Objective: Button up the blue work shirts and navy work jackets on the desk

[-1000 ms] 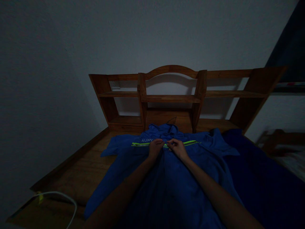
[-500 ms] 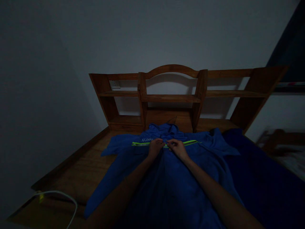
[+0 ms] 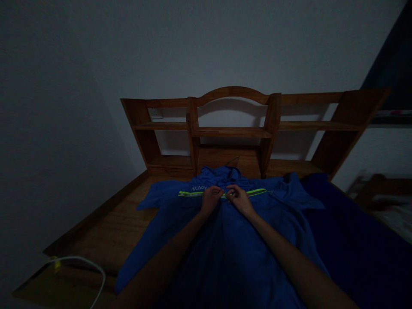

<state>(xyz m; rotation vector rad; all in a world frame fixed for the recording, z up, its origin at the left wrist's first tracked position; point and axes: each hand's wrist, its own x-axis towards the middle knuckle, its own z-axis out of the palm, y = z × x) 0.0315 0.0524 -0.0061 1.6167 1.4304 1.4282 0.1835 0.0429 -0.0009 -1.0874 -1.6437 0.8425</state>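
A blue short-sleeved shirt [image 3: 257, 240] lies spread front side up, its collar toward the shelf. A bright yellow-green strip and pale letters cross its chest. At the middle of that strip, over the front opening, my two hands almost meet. My left hand [image 3: 211, 200] is closed, its fingertips pinching the shirt's front edge. Beside it, my right hand [image 3: 240, 201] has its fingers curled and its thumb low against the shirt cloth. The dim light hides the small detail between the fingertips.
Behind the shirt stands a wooden shelf unit [image 3: 231, 133] against the pale wall. Dark blue cloth [image 3: 357, 240] lies to the right. The wooden surface [image 3: 119, 223] shows on the left, with a white cable [image 3: 86, 262] at its near corner. A wall socket [image 3: 156, 113] is behind the shelf.
My right index finger has lifted slightly and moved a little away from the thumb. My left hand and the shirt have hardly moved.
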